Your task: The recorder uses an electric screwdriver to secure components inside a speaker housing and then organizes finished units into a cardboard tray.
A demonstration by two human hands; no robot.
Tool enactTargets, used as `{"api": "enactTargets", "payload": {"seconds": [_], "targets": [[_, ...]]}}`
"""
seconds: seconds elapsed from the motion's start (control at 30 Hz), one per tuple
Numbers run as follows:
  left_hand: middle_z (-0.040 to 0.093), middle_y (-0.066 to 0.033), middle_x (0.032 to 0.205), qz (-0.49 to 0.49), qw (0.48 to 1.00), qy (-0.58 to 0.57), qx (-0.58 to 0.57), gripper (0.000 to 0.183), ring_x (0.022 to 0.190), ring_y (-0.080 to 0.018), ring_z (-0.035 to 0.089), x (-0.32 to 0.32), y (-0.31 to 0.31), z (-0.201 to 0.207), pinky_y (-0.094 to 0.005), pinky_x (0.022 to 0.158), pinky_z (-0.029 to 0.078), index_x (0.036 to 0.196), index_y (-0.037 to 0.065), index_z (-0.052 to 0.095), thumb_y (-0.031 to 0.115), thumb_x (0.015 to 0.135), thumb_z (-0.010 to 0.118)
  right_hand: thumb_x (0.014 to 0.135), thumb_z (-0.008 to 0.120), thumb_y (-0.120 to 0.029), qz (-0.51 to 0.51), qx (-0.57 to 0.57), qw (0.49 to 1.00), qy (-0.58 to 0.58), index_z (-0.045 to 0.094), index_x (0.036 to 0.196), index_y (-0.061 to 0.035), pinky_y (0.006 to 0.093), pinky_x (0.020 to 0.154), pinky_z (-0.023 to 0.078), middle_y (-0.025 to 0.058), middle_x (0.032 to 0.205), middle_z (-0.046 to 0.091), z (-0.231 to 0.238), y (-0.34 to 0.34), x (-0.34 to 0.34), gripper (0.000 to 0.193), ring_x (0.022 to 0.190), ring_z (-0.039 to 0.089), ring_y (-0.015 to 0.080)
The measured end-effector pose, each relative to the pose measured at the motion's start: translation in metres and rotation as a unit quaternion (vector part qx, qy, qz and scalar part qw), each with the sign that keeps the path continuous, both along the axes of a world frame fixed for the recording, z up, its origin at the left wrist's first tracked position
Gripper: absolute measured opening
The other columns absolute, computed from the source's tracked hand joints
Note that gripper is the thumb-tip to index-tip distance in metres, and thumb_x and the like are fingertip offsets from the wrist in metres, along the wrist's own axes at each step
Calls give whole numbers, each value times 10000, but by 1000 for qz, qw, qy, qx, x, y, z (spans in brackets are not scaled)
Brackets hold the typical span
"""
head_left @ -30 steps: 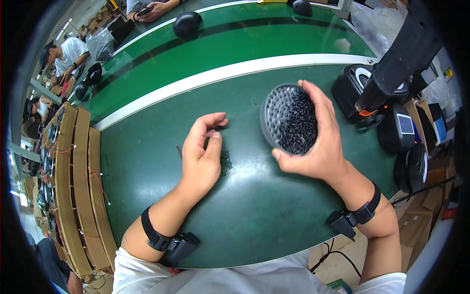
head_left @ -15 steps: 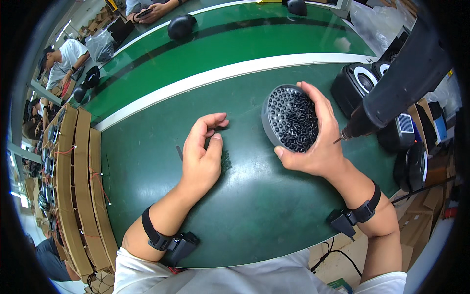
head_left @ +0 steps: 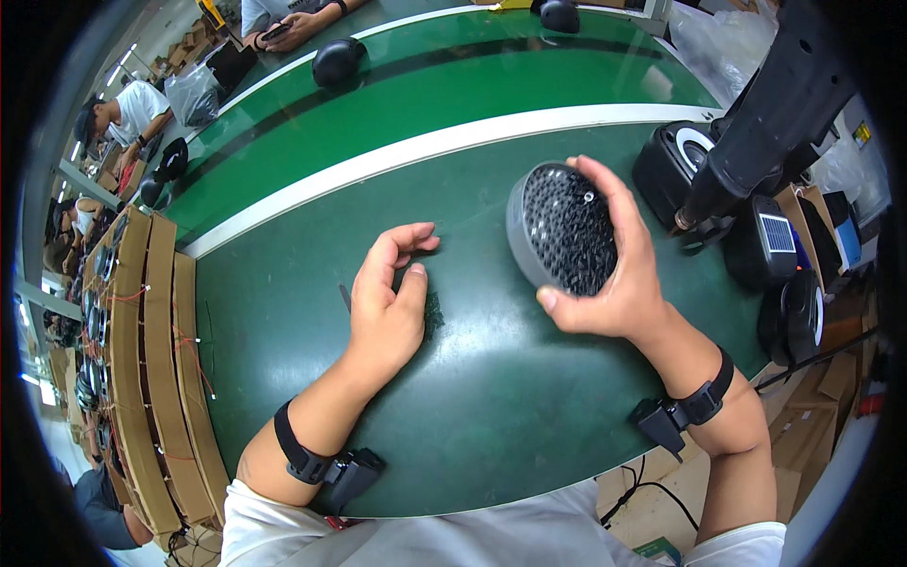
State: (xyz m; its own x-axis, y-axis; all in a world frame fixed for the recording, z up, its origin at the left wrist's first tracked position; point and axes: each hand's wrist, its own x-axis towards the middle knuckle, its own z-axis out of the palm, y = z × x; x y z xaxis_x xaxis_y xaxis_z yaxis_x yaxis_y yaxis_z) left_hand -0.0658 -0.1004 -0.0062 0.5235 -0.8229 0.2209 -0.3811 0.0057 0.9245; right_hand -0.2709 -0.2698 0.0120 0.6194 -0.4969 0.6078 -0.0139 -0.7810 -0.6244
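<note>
My right hand (head_left: pixel 619 293) grips a round grey screw tray (head_left: pixel 519 241) by its right rim, thumb at the front and fingers round the far side. The tray is tilted above the green table. Small black screws (head_left: pixel 590 255) lie over its dimpled inside, most thickly at the right, with one pale bit (head_left: pixel 589 197) near the top. To the left, my left hand (head_left: pixel 388 293) rests edge-down on the table, fingers loosely curved and thumb apart, nothing visible in it. A thin dark strip (head_left: pixel 345 297) shows beside it. Dark specks (head_left: pixel 434 317) lie by its thumb side.
A black electric screwdriver (head_left: pixel 704 194) hangs at the right, before several black speakers (head_left: pixel 668 170). Stacked cardboard trays (head_left: pixel 161 369) with wired parts stand at the left. Beyond a white rail (head_left: pixel 453 142), a green conveyor (head_left: pixel 472 85) carries black housings (head_left: pixel 338 62). Other people sit farther off.
Screws in the tray have spread leftward over more of the dimples, and the tray's tilt has shifted. The screwdriver has swung away from my right hand. Conveyor housings have moved slightly left.
</note>
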Motion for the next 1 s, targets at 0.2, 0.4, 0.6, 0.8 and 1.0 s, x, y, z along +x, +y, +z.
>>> {"api": "enactTargets", "payload": {"seconds": [0.2,0.4,0.6,0.8,1.0], "targets": [[660,-99,1209,-2,1000,-10,-3,389,1166,-188,620,2,-6,0,-335,1035,429,1268,12,590,-63,904,475,545,865,-325,-11,21,999,-33,423,1422,48,445,1077,415,241,1326,536,-8,-8,3,1051,1231,548,371],[653,-111,1197,-4,1000,-6,-1,388,1166,-199,614,2,-4,-1,-348,1047,430,1267,6,590,-68,903,478,551,862,-340,-2,38,999,-26,429,1421,41,451,1084,408,239,1318,542,-8,-10,5,1044,1235,545,376],[627,-103,1216,-24,999,-20,18,404,1181,-174,592,1,3,-2,-321,1063,425,1290,-29,561,-93,906,450,558,861,-345,-21,50,999,-8,423,1426,20,465,1079,405,240,1321,534,-9,-7,5,1039,1238,532,388],[629,-99,1209,-16,1000,-24,9,399,1177,-176,595,1,-1,-1,-330,1072,424,1280,-26,568,-100,904,455,575,864,-361,-128,-29,984,121,362,1416,116,502,1128,353,292,1371,471,-5,-3,7,1089,1314,433,446],[629,-105,1193,-18,996,-86,16,383,1175,-196,608,-2,0,1,-334,1068,430,1268,-5,586,-87,910,479,612,858,-391,-187,-18,952,241,309,1438,145,512,1146,342,320,1431,409,-4,3,11,1127,1362,374,464]]}}
